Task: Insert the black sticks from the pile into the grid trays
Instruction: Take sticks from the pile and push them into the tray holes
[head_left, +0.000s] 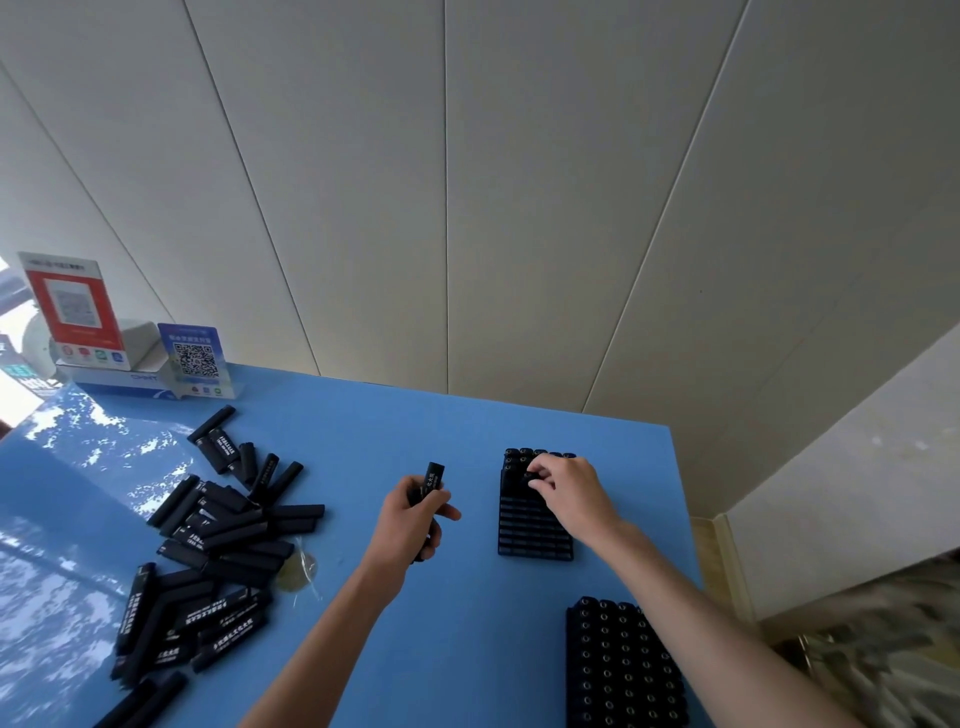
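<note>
The right hand (563, 493) is pinched on a black stick (530, 475) at the far end of the far grid tray (535, 525), apparently seating it among those already standing there. If it goes in tilted it may jam in its cell or knock its neighbours askew. The tray lies loose on the slick bench (467, 597), so a hard push could slide it. The left hand (415, 519) is closed around a spare stick (432, 480), held upright between pile and tray; a slack grip would drop it. The pile (208, 551) sprawls on the left, some sticks close to the near edge. A filled tray (623, 665) sits near right. The bench is glossy blue, reflecting light on the left, with QR-code signs (195, 358) at the far left. Pale panelled walls stand behind.
</note>
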